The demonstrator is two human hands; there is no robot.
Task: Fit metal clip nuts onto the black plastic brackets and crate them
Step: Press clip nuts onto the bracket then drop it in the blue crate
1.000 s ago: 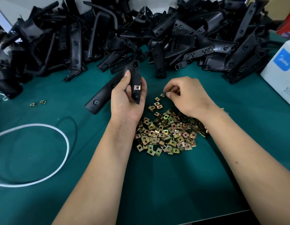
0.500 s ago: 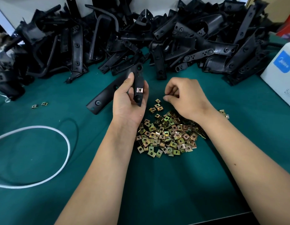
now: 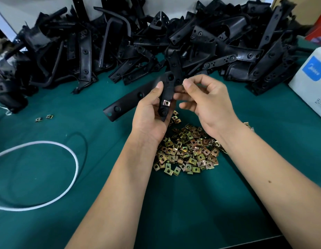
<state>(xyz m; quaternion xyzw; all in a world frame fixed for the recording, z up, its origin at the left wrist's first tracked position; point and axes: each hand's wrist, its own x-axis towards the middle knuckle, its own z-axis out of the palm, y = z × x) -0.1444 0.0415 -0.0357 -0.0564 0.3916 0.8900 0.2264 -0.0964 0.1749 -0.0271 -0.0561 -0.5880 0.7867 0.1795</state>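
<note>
My left hand [image 3: 149,112] grips a black plastic bracket [image 3: 167,90], a V-shaped piece with one arm pointing down-left over the cloth. One clip nut [image 3: 166,102] sits fitted on the bracket's near arm. My right hand [image 3: 208,103] is raised beside the bracket's upper part, thumb and forefinger pinching a small clip nut [image 3: 183,84] that is mostly hidden. Under both wrists lies a heap of brass-coloured clip nuts [image 3: 188,151] on the green cloth. No crate is in view.
A big pile of black brackets [image 3: 156,45] fills the back of the green table [image 3: 174,203]. Two loose clip nuts [image 3: 44,118] lie at the left. A white cord loop [image 3: 48,173] lies front left. A white box [image 3: 312,81] stands at the right edge.
My right hand has lifted off the clip nut heap with a nut and moved up-left to the bracket. My left hand raised the bracket slightly.
</note>
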